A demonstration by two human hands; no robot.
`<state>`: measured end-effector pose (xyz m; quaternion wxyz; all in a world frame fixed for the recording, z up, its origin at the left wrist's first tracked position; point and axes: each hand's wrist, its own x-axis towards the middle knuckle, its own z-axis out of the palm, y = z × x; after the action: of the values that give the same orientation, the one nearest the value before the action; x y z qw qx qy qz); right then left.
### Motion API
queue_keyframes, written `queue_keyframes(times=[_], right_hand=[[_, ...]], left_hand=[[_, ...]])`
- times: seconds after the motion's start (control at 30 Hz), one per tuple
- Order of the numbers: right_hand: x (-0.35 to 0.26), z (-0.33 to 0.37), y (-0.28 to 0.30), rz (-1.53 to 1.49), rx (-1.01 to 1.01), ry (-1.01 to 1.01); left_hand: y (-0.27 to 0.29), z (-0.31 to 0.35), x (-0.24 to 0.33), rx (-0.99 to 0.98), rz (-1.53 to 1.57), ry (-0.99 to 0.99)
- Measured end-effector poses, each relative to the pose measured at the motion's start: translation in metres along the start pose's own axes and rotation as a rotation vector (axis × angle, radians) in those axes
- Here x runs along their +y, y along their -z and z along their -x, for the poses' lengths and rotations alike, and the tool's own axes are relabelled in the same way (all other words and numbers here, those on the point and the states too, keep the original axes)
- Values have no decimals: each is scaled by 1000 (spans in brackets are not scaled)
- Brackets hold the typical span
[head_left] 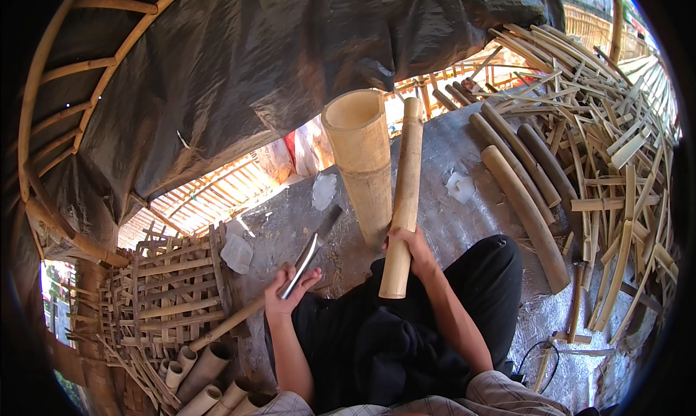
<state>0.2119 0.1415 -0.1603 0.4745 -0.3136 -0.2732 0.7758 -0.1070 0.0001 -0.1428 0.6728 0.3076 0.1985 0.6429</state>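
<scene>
My right hand (411, 249) is wrapped round a bamboo pole (408, 169), which is tilted in front of my lap with its near end over my dark trousers. In my left hand (291, 288) is a slim knife-like tool (310, 253). Its shiny metal part lies across my fingers and its dark end points up and away; its exact kind is unclear. Just left of the pole stands a thick, hollow bamboo tube (359, 162), its open mouth facing up. The two bamboo pieces are close together, and the tube's foot is near my right hand.
Several bamboo poles (525, 209) lie on the grey sheet (449, 144) at the right, beside a heap of split bamboo strips (602, 119). A hammer-like tool (575, 304) lies nearby. Woven bamboo lattice (174, 285) and cut tubes (210, 369) sit at left. A dark tarp (275, 46) hangs ahead.
</scene>
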Motion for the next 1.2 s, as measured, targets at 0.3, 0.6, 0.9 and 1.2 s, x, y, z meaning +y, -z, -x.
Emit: queue_keyframes(times=[0.3, 0.6, 0.9, 1.2], right_hand=[[1, -3, 8, 26, 8, -1], [-3, 0, 4, 71, -15, -26], [-1, -1, -2, 65, -12, 49], [-4, 0, -5, 66, -38, 67]], left_hand=[[-19, -7, -4, 222, -312, -35], [-27, -8, -9, 235, -289, -19], [-188, -17, 38, -95, -284, -195], [-286, -24, 45, 103, -837, -106]])
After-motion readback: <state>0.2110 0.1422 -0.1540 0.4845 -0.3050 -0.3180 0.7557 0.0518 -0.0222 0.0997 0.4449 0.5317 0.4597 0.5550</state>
